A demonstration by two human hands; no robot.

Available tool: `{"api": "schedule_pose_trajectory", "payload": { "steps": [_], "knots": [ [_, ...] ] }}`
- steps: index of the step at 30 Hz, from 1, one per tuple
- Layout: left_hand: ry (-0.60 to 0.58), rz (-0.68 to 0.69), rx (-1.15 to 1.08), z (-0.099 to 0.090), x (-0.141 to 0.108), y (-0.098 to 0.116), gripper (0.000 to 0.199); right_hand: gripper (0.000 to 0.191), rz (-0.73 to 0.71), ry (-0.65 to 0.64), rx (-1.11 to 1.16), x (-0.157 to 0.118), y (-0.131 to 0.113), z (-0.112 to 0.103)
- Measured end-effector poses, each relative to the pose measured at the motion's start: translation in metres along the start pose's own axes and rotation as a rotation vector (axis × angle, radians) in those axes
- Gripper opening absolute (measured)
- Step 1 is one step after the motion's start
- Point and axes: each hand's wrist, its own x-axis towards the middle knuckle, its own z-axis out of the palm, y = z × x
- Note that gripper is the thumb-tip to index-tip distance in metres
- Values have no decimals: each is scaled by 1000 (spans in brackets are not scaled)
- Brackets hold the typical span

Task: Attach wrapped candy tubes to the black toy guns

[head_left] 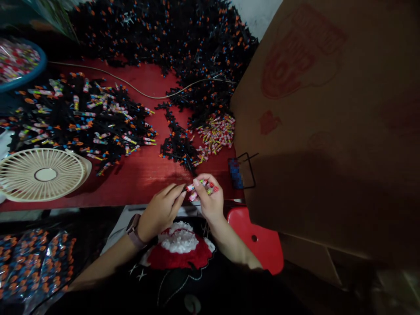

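Near the front edge of the red table [131, 175], my two hands meet. My right hand [211, 199] is closed around several small pink, yellow and red wrapped tubes [211, 189], its thumb pressing on one. The fingers of my left hand [164, 205] pinch a small black piece, mostly hidden, against the end of that tube. Just beyond my hands lies a small heap of black pieces with orange and blue tips [179, 142]. Beside it is a pile of loose wrapped tubes [218, 133]. Black pieces with tubes attached [85, 113] are spread at the left.
A cream fan [46, 175] and a blue basin [41, 65] are at the left. A large black heap [164, 35] fills the back. The cardboard box [311, 131] walls the right side, above a red stool [256, 245]. Filled plastic bags [36, 262] lie lower left.
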Motion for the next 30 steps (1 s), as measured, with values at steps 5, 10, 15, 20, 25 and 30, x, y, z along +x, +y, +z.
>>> {"api": "schedule_pose_trajectory", "payload": {
  "steps": [5, 10, 15, 20, 25, 30],
  "knots": [
    [-30, 40, 247, -1, -5, -1, 31, 41, -14, -7, -41, -4, -1, 2],
    [32, 105, 365, 0, -9, 0, 33, 43, 12, 46, 6, -7, 4, 0],
    [65, 128, 406, 2, -10, -3, 32, 43, 23, 36, -12, -9, 2, -1],
    [2, 96, 433, 3, -10, -2, 33, 41, -15, 24, -25, -12, -1, 2],
    [-20, 42, 406, 7, -12, -3, 31, 37, -33, -28, -55, -10, -4, 1],
    [24, -9, 328, 15, -16, -13, 34, 33, -50, -49, -119, -11, 2, -3]
  ]
}}
